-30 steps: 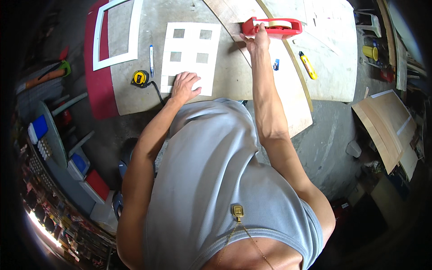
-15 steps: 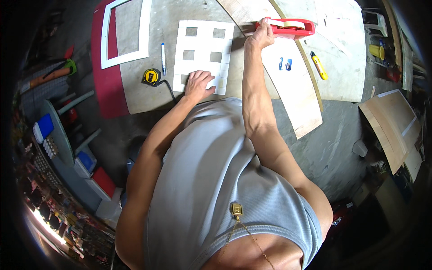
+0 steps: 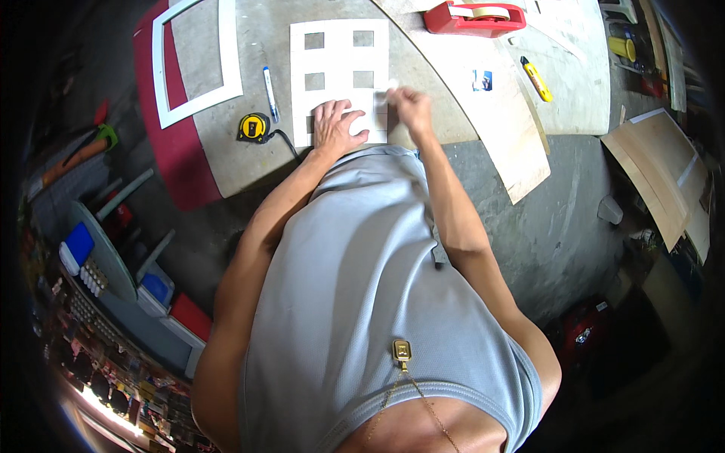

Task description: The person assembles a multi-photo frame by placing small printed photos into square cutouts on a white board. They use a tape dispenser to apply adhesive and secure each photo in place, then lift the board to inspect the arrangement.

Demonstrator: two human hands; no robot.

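A white card sheet (image 3: pixel 338 60) with several square cut-outs lies on the table in front of me. My left hand (image 3: pixel 337 130) rests flat on its lower part, fingers spread, covering some of the openings. Beside the sheet's right edge, my right hand (image 3: pixel 411 113) is pinched, slightly blurred by motion. A small pale strip of tape (image 3: pixel 392 85) shows at its fingertips. Farther off to the right stands a red tape dispenser (image 3: pixel 445 23) with a roll of tape in it, untouched.
Left of the sheet lie a marker (image 3: pixel 270 94), a yellow-black tape measure (image 3: pixel 253 128) and a white frame (image 3: pixel 232 60). To the right, a thin wooden board (image 3: pixel 502 151) overhangs the table's front edge, with a yellow utility knife (image 3: pixel 536 79) beside it.
My right hand has left the tape dispenser and come back down to the sheet's right edge with a strip of tape. My left hand stays on the sheet, fingers spread wider.
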